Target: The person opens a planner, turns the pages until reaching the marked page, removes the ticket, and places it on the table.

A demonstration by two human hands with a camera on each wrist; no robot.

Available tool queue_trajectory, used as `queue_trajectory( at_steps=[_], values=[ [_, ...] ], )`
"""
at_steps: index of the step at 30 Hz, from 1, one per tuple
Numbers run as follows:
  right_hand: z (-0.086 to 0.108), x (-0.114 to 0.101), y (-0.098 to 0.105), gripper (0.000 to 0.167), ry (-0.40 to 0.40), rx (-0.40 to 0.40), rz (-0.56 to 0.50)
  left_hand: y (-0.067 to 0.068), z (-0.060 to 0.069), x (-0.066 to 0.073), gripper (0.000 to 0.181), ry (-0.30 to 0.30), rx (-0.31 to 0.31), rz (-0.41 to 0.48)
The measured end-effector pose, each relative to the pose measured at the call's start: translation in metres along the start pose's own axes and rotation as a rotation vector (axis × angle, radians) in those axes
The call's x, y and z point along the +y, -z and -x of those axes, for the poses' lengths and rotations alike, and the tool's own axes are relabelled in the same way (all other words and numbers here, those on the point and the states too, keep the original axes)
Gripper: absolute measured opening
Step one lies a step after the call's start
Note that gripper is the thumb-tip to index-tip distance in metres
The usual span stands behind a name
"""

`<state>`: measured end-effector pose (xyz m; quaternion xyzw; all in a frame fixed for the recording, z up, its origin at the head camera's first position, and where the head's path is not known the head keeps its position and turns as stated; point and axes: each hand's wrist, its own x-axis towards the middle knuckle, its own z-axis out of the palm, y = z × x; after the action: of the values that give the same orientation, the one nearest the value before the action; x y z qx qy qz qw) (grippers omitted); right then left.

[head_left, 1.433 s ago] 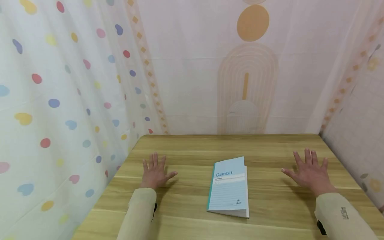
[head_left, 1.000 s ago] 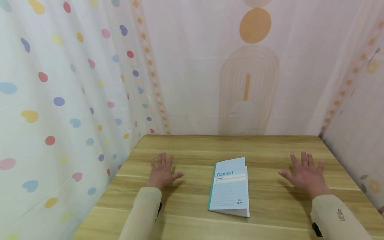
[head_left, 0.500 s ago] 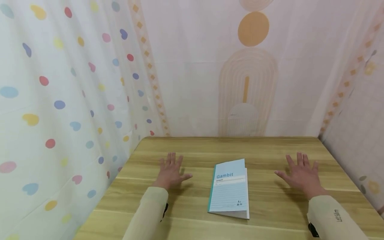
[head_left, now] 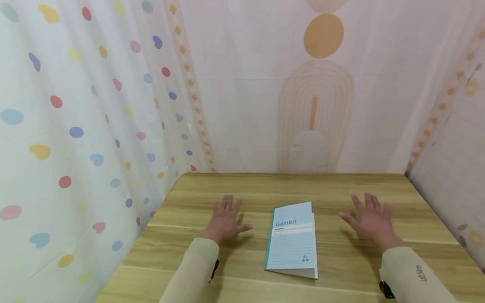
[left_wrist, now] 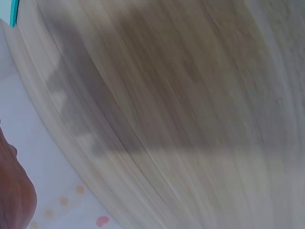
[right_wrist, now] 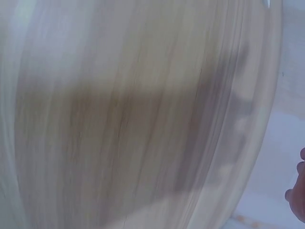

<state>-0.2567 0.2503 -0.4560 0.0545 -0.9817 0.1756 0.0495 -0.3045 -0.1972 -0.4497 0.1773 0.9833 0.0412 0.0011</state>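
Observation:
A light-blue notebook point(head_left: 291, 244) with "Gambit" on its cover and a teal spine lies on the wooden table point(head_left: 242, 185), its cover lifted a little at the right and lower edges. To its left, my left hand point(head_left: 226, 221) is held above the table with fingers spread, touching nothing. On the other side my right hand point(head_left: 372, 221) hovers likewise, fingers spread and holding nothing. The left wrist view shows a corner of the notebook point(left_wrist: 8, 10) and part of the left hand point(left_wrist: 14, 188). Only a bit of the right hand point(right_wrist: 298, 193) enters the right wrist view.
Behind the table hangs a pale curtain point(head_left: 242, 105) with arch and circle prints. A curtain with coloured dots point(head_left: 94, 126) runs along the left side, and another patterned curtain point(head_left: 462, 168) along the right. Both hands cast shadows on the tabletop.
Both hands have moved inward toward the notebook, the left hand to the right and the right hand to the left. The notebook stays in place; the head view has shifted slightly.

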Motion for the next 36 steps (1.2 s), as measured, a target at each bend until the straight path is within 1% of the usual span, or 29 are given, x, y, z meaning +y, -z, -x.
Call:
queue_trajectory(
  at_steps=[2, 4, 9, 15, 18, 23, 28, 32, 36],
  values=[
    [-0.001, -0.005, -0.002, 0.094, 0.006, 0.003, -0.011, 0.000, 0.000, 0.003, 0.097, -0.004, -0.006, 0.006],
    [-0.003, -0.011, -0.004, 0.092, 0.016, 0.009, -0.023, 0.000, 0.000, 0.006, 0.096, -0.011, -0.009, 0.032],
    [-0.005, -0.022, -0.010, 0.088, 0.035, 0.032, -0.034, -0.005, -0.002, 0.013, 0.095, -0.047, -0.023, 0.072],
    [-0.007, -0.035, -0.015, 0.080, 0.052, 0.072, -0.057, -0.016, -0.002, 0.024, 0.096, -0.099, -0.069, 0.070],
    [-0.007, -0.042, -0.017, 0.077, 0.058, 0.079, -0.085, -0.021, -0.002, 0.029, 0.096, -0.124, -0.091, 0.091],
    [-0.006, -0.052, -0.022, 0.075, 0.051, 0.080, -0.178, -0.026, 0.002, 0.038, 0.096, -0.147, -0.122, 0.154],
    [-0.007, -0.059, -0.028, 0.077, 0.016, 0.056, -0.296, -0.032, 0.009, 0.045, 0.096, -0.126, -0.169, 0.221],
    [-0.008, -0.065, -0.032, 0.076, -0.010, 0.025, -0.391, -0.035, 0.014, 0.049, 0.097, -0.134, -0.198, 0.236],
    [-0.008, -0.073, -0.032, 0.076, -0.025, -0.001, -0.461, -0.037, 0.018, 0.054, 0.094, -0.144, -0.226, 0.246]
  ],
)
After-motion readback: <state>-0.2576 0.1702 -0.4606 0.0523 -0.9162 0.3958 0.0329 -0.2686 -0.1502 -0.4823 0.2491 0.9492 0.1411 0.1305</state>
